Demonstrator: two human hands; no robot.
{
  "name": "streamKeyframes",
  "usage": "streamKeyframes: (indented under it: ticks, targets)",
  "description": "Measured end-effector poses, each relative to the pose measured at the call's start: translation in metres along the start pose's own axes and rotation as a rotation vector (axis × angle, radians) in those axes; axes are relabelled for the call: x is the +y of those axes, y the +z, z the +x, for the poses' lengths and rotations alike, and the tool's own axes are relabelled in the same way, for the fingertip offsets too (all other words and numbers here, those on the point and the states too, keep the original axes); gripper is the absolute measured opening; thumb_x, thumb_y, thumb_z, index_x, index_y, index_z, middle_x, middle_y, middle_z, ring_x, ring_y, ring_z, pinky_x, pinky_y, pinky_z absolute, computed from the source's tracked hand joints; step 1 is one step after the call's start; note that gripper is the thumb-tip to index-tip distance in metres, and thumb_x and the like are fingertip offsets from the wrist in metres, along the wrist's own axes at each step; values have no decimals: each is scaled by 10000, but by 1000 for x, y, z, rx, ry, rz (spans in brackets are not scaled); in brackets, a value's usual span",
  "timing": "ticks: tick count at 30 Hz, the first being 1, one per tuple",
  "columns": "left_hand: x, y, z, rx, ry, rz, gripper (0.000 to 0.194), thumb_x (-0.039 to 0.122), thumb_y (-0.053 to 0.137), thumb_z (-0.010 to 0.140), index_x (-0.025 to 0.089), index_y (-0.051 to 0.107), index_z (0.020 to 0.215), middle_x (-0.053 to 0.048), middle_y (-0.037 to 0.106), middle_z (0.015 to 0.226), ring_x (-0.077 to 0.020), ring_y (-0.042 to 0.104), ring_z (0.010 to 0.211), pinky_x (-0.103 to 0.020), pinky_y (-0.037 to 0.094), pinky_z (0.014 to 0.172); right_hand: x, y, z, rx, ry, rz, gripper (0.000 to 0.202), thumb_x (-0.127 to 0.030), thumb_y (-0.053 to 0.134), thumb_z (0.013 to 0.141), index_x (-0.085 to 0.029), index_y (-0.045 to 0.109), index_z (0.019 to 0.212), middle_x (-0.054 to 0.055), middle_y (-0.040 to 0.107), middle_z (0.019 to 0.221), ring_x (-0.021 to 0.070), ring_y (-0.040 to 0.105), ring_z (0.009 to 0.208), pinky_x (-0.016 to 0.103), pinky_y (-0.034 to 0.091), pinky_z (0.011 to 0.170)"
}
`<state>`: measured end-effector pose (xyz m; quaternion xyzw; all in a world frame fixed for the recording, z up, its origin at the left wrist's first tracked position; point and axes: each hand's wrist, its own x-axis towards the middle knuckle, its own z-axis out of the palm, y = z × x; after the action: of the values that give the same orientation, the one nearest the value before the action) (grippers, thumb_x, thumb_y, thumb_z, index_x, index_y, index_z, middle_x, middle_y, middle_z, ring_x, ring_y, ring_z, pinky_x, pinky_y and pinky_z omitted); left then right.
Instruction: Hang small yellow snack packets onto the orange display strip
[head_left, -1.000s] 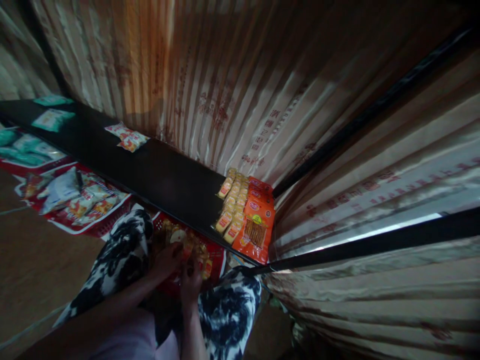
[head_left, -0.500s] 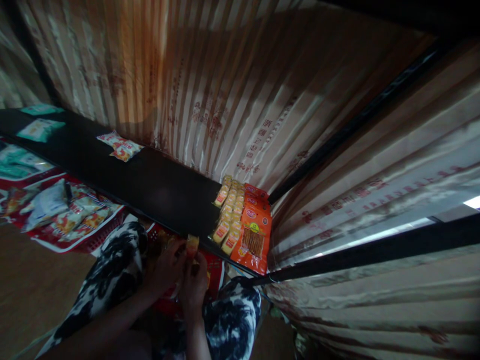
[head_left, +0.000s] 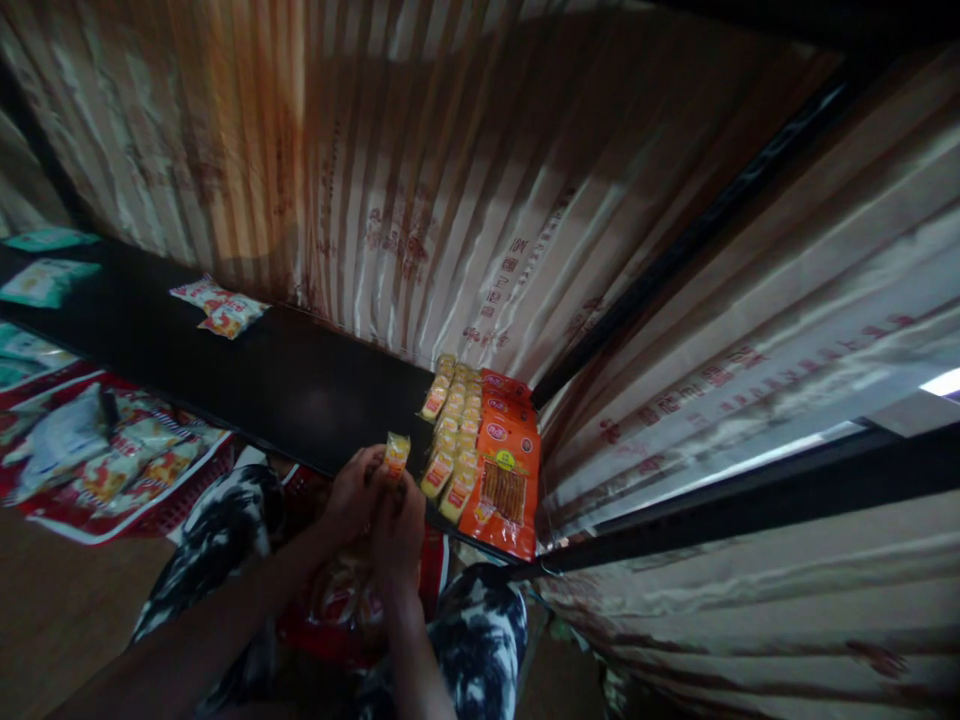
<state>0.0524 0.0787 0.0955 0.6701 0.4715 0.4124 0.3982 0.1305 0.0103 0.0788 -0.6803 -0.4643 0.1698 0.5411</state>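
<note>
I have a small yellow packet (head_left: 397,455) pinched upright between both hands, just beside the near edge of the black shelf (head_left: 322,400); my left hand (head_left: 358,492) has its left side and my right hand (head_left: 401,510) steadies it from the right, each grip closed on it. Below the shelf's near edge, between my knees, sits a red basket (head_left: 436,568) with shiny wrapped packets in it, too dark to count. Farther left along that edge, another red basket, the white-rimmed one (head_left: 196,478), is heaped with printed snack bags (head_left: 124,468) and one pale bluish bag (head_left: 67,440). Past it, at the shelf's far left, green bags (head_left: 26,348) fill a third basket, partly cut off. On the shelf's right end, rows of yellow packets (head_left: 454,430) lie against orange bags (head_left: 504,470); on its left part rest two red-and-white bags (head_left: 231,314) and two green packs (head_left: 49,282).
</note>
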Motion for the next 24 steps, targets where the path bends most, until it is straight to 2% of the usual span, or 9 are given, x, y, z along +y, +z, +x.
streamKeyframes:
  ticks: [4, 8, 12, 17, 24]
  targets:
    - [-2, 7, 17, 11, 2, 21, 288, 241, 463, 813, 187, 586, 1068, -59, 645, 1052, -173, 618, 914, -319, 495, 854, 13, 10, 8, 25, -11, 10, 457, -239, 364, 873, -116, 436, 1307, 176, 529, 1282, 219, 526, 1162, 396, 436, 959]
    - [-8, 17, 31, 21, 0, 17, 279, 209, 473, 791, 184, 592, 1042, -47, 657, 1022, -159, 624, 889, -309, 498, 850, 31, 23, 14, 48, -31, 27, 441, -221, 363, 853, -141, 486, 1269, 151, 563, 1260, 212, 544, 1142, 407, 432, 968]
    - [-10, 26, 44, 19, -22, 25, 263, 186, 468, 793, 168, 593, 1025, -62, 667, 988, -157, 635, 854, -308, 508, 830, 43, 32, 24, 61, 3, 3, 444, -218, 380, 824, -111, 525, 1230, 169, 533, 1302, 227, 485, 1222, 414, 403, 1002]
    - [-12, 33, 63, 1, -25, 17, 253, 171, 486, 793, 165, 578, 1028, -71, 671, 962, -158, 641, 855, -306, 518, 813, 47, 39, 41, 103, 36, -26, 430, -195, 377, 813, -112, 568, 1189, 174, 514, 1328, 233, 447, 1263, 438, 381, 1024]
    - [-20, 48, 83, -8, -29, -84, 198, 190, 515, 793, 157, 565, 981, -73, 676, 933, -149, 655, 813, -282, 537, 757, 47, 46, 57, 116, 73, -48, 452, -192, 366, 812, -106, 539, 1220, 179, 468, 1366, 243, 401, 1298, 462, 343, 1044]
